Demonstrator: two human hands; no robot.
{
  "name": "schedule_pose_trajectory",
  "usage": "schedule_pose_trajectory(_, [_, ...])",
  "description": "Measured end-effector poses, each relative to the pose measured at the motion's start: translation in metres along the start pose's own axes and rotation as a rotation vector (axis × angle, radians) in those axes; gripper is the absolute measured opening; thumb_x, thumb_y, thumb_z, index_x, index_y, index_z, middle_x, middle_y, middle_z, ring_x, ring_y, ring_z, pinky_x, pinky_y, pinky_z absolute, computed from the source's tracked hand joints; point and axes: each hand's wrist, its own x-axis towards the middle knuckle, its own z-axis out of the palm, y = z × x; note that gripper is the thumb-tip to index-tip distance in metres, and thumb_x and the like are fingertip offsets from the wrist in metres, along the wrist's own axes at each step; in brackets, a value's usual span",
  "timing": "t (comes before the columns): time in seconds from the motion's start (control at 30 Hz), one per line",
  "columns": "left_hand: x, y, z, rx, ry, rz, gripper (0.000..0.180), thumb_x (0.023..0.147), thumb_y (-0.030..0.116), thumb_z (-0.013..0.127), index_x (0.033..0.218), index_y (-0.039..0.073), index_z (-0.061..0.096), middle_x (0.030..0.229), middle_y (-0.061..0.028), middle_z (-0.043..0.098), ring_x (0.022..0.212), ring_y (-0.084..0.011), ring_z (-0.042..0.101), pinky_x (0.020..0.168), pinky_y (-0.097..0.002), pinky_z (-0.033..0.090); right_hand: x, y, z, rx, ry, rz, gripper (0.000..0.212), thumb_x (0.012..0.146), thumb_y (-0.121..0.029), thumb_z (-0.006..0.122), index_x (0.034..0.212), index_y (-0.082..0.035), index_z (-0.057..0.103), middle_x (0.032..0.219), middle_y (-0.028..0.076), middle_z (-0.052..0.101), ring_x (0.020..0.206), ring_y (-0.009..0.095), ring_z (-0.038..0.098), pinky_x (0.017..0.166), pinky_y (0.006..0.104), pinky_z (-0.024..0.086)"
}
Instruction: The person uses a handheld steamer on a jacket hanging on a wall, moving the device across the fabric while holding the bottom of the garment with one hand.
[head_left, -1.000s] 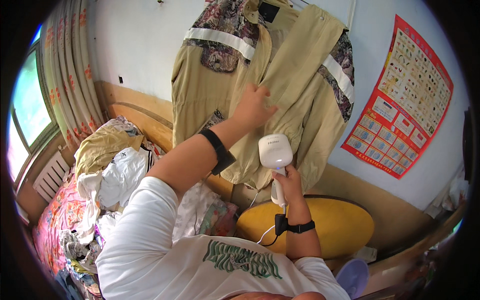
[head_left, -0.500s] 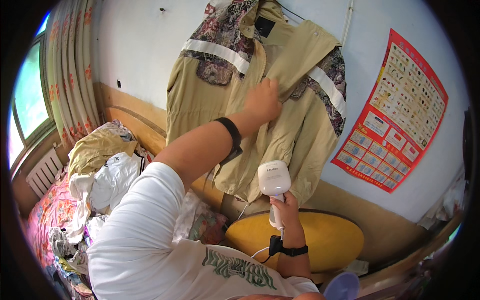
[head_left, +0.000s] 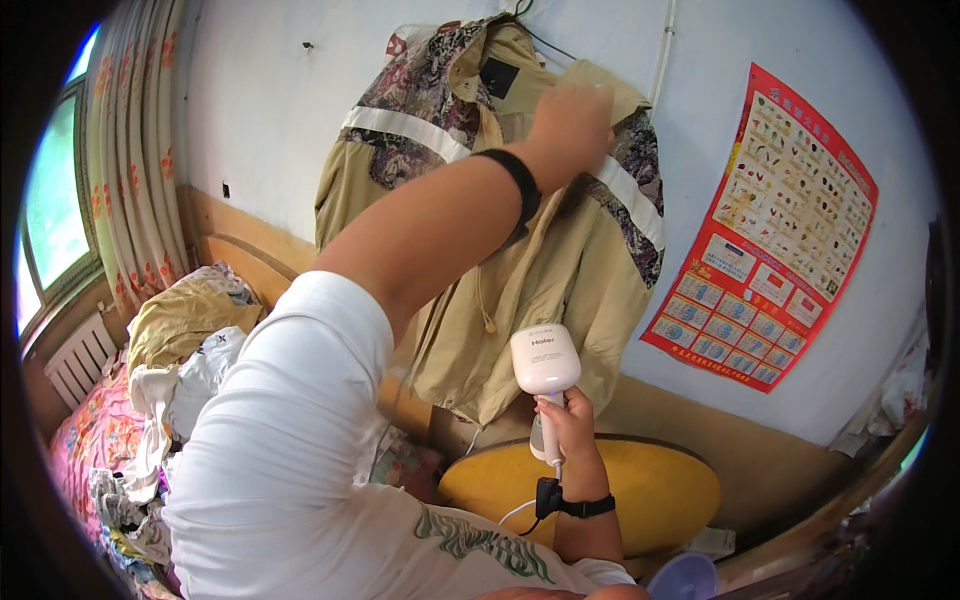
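Note:
A beige jacket (head_left: 600, 290) with dark patterned shoulder panels and white bands hangs open against the wall on a hanger (head_left: 553, 47). My left hand (head_left: 572, 128) is raised across it, at the right front edge near the collar. Motion smears its fingers, so whether they grip the cloth is unclear. Lower down, my right hand (head_left: 573, 422) is closed round the handle of a white handheld garment steamer (head_left: 546, 360). The steamer's head stands upright in front of the jacket's lower hem; whether it touches the cloth cannot be told. A cord runs down from the handle.
Behind my right forearm leans a yellow oval board (head_left: 660, 490). A purple basin (head_left: 684, 577) is at the bottom. Piled clothes (head_left: 190, 320) cover the bed at left, by a curtain (head_left: 135, 150). A red-bordered poster (head_left: 765, 230) hangs on the right wall.
My left hand has moved up and slightly right, from the middle of the jacket's front edge toward the collar. The right hand still holds the steamer low. The view has shifted slightly.

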Motion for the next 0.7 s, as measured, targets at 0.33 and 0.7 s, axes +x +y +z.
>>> schedule_pose_trajectory(0.33, [0.042, -0.020, -0.039, -0.094, -0.145, -0.203, 0.022, 0.089, 0.010, 0.043, 0.108, 0.002, 0.048, 0.098, -0.0269, 0.063, 0.093, -0.0423, 0.062, 0.080, -0.0517, 0.048, 0.042, -0.021, -0.009, 0.058, 0.066, -0.156, 0.033, 0.081, -0.006, 0.065, 0.112, 0.003, 0.057, 0.099, 0.006, 0.062, 0.086, 0.012, 0.058, 0.077, 0.0261, 0.047])
schedule_pose_trajectory(0.7, [0.045, -0.239, -0.051, 0.133, 0.088, -0.207, 0.032, 0.096, 0.031, 0.046, 0.096, 0.001, 0.056, 0.092, -0.0217, 0.064, 0.084, -0.0432, 0.061, 0.075, -0.0527, 0.047, 0.090, -0.033, -0.005, -0.003, 0.144, -0.262, 0.029, 0.082, -0.007, 0.065, 0.109, 0.001, 0.058, 0.092, 0.002, 0.060, 0.077, 0.009, 0.053, 0.070, 0.0231, 0.044])
